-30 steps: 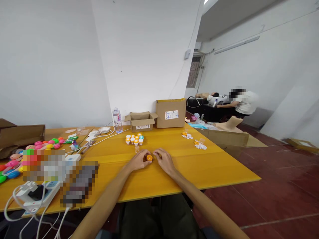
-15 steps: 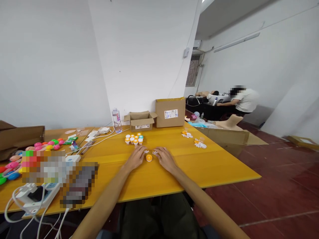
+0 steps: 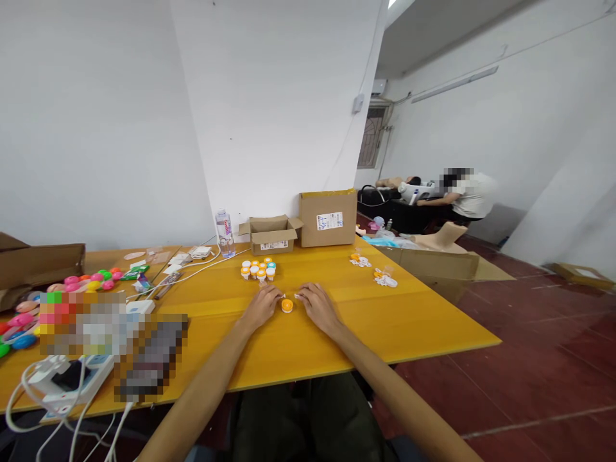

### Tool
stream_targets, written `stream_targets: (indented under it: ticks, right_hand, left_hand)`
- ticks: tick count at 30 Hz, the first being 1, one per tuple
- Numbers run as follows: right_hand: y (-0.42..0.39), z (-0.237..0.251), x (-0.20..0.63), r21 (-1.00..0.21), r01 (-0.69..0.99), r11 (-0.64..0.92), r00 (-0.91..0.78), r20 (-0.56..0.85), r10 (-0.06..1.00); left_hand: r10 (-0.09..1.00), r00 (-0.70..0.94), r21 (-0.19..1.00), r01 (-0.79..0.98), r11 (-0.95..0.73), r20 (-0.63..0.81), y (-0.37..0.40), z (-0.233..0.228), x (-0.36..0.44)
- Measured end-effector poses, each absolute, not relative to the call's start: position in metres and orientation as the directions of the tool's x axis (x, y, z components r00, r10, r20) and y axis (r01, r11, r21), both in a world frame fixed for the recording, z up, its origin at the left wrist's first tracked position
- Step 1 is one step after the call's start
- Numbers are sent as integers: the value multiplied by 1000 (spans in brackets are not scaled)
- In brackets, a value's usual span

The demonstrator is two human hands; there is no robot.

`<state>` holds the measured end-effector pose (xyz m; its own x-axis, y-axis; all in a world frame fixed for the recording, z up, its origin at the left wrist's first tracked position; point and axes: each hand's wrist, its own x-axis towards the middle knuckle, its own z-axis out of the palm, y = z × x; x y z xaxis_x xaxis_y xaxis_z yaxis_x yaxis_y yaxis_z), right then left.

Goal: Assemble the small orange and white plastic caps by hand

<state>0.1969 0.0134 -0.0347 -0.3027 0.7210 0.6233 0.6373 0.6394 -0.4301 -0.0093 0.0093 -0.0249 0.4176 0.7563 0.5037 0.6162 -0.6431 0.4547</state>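
- Between the two hands, on the yellow table (image 3: 385,333), sits a small orange-capped piece (image 3: 287,305), lying free on the wood with neither hand gripping it.
- Left hand (image 3: 261,307) rests just left of it, fingertips curled together near a tiny white bit (image 3: 282,296); whether they actually pinch it is too small to tell.
- Right hand (image 3: 317,307) mirrors it on the other side, fingers drawn in around another tiny white bit (image 3: 297,296); again the grip itself cannot be made out.
- Just beyond the hands stands a tight cluster of small capped vials (image 3: 258,269), mostly orange-topped, one teal; judging by how neatly they stand, these look finished.
- Farther right lie two loose scatters of small parts (image 3: 384,278), which look like stock not yet worked, so a fair share seems left.
- At the table's far edge are an open carton (image 3: 272,235), a closed carton (image 3: 328,218) and a water bottle (image 3: 224,232).
- Off to the left lie coloured plastic pieces (image 3: 91,280) and white cables (image 3: 58,385); another person (image 3: 469,196) works well apart in the background.
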Motion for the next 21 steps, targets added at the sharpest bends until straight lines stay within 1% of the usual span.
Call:
stream_targets:
  ticks: [2, 6, 10, 13, 16, 18, 21]
  right_hand:
    - [12, -32, 196, -478, 602, 640, -276, 628, 728]
    - [9, -28, 194, -624, 470, 624, -214, 606, 767]
    - [8, -20, 191, -720, 323, 615, -228, 571, 788]
    - [9, -15, 185, -765, 235, 600, -280, 538, 795]
    - [11, -13, 177, -802, 162, 576, -315, 511, 800]
    - [13, -13, 173, -824, 123, 554, -313, 497, 809]
    - [16, -13, 169, -844, 93, 529, -292, 485, 825]
  left_hand:
    - [767, 389, 469, 622, -627, 510, 9, -25, -8]
    - [793, 343, 527, 605, -597, 504, 9, -22, -6]
    - [823, 258, 615, 561, -555, 507, 9, -15, -3]
    - [846, 195, 715, 462, -525, 496, 10, -13, 0]
    - [872, 188, 812, 318, -489, 451, 13, -14, 2]
    - [884, 192, 851, 248, -463, 426, 16, -15, 1]
    - [894, 197, 878, 191, -438, 403, 17, -16, -1]
